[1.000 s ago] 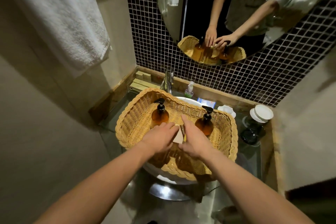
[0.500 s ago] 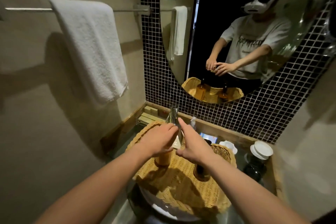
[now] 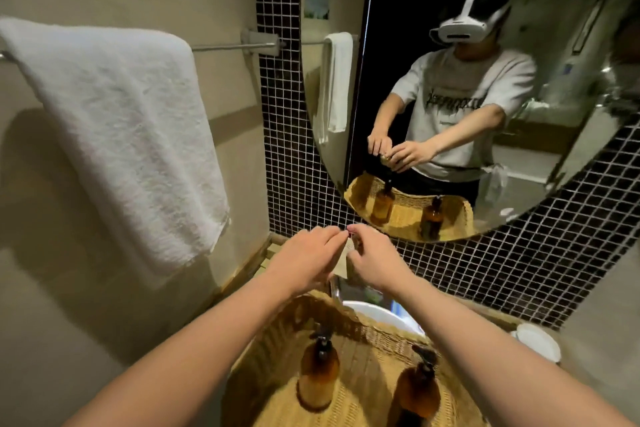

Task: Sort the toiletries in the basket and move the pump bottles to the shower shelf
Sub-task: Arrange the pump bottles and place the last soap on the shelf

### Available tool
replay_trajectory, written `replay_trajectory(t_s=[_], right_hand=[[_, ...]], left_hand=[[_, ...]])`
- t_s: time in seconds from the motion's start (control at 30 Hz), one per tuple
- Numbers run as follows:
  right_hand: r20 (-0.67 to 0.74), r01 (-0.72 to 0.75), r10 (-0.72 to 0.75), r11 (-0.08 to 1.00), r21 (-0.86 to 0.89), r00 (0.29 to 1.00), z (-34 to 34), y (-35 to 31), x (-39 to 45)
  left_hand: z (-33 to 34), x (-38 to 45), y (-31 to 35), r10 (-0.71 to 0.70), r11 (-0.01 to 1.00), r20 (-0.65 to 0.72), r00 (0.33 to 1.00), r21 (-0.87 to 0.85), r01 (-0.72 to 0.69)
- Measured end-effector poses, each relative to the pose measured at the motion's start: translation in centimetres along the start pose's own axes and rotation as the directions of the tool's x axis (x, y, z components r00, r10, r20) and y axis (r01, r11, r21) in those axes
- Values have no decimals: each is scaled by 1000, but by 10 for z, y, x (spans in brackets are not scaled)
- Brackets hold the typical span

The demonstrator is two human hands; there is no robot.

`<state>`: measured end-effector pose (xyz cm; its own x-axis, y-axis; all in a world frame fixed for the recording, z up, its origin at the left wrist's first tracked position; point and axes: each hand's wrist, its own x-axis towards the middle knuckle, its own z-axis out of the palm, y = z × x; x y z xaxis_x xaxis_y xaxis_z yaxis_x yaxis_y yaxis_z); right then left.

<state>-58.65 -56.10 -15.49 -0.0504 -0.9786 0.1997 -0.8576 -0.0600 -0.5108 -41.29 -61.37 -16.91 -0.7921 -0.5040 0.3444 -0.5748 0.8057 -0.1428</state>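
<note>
Open gap between two upright pump bottles [image 3: 318, 371] in basket [image 3: 349, 319].

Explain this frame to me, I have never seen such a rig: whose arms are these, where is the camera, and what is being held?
No machine here: a person wears a camera on the head, seen as the white headset in the mirror. The arms are theirs. The left hand and right hand are raised together over a wicker basket, fingers pinching something small that I cannot identify. Two amber pump bottles stand upright in the basket. A white towel hangs on the left.
</note>
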Motion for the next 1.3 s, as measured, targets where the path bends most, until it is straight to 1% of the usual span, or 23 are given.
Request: replay_trajectory(t_s=[0.1,0.17,0.27,0.37,0.5,0.67,0.87,0.97,1.1,1.2,1.3], right_hand=[[-14,-61,61,998,14,998,7,5,45],[-18,-85,86,996,41,996,14,6,72],[-16,-94,96,993,73,995,27,10,100],[25,-129,127,986,103,992,44,15,119],[98,-103,96,992,67,990,65,23,142],[168,-64,60,998,19,984,85,28,169],[236,8,17,994,-107,972,102,39,202],[265,45,3,984,-175,964,114,47,209],[339,98,-21,972,-212,941,133,55,218],[368,158,-54,953,-257,928,147,60,225],[418,174,-35,938,-299,908,160,63,229]], left_hand=[[21,19,-34,37,999,-21,999,-4,-37],[34,28,-56,28,999,-23,999,-40,-29],[52,41,-82,-83,983,-17,996,-167,79],[70,54,-101,-174,945,-8,985,-284,165],[94,68,-123,-198,933,50,979,-296,204],[118,74,-147,-223,890,158,962,-370,267],[141,85,-172,-241,881,193,951,-367,298],[155,89,-176,-214,891,220,952,-356,283],[177,89,-183,-176,913,234,956,-324,248],[195,88,-191,-165,925,265,950,-292,242],[213,84,-197,-142,927,304,942,-294,235]])
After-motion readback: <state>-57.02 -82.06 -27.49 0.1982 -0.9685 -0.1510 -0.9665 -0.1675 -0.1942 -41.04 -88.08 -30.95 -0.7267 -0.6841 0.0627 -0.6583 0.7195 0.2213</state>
